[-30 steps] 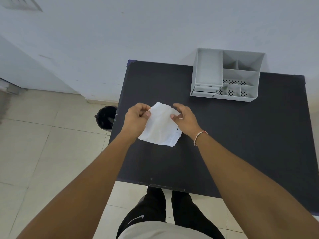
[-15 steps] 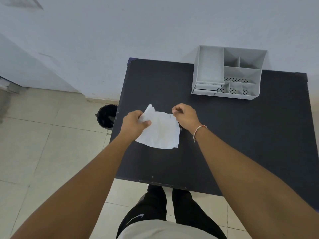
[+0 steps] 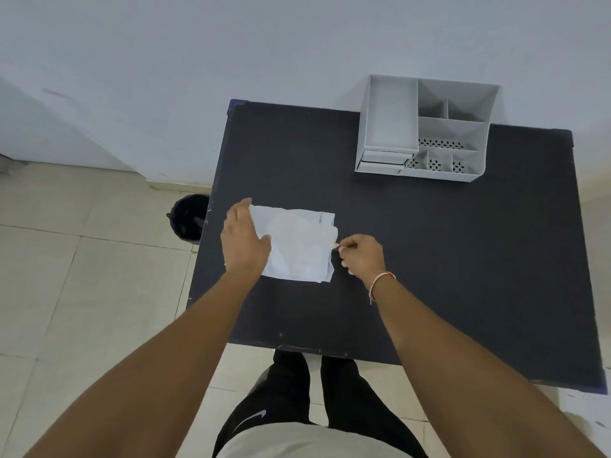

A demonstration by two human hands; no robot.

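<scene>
A crumpled white sheet of paper (image 3: pixel 297 244) lies spread on the black table (image 3: pixel 446 252) near its left edge. My left hand (image 3: pixel 244 239) lies flat on the sheet's left side, fingers straight and pointing away from me. My right hand (image 3: pixel 362 256) is at the sheet's right edge with curled fingers, and its fingertips pinch that edge. A thread bracelet is on the right wrist.
A grey desk organiser (image 3: pixel 426 127) with several compartments and small drawers stands at the table's back against the white wall. A black bin (image 3: pixel 189 217) sits on the tiled floor just left of the table. My legs show below the table's near edge.
The paper, held up between both hands before, has come down and now lies flatter and wider on the table. My left hand let go of its corner and flattened onto it.
</scene>
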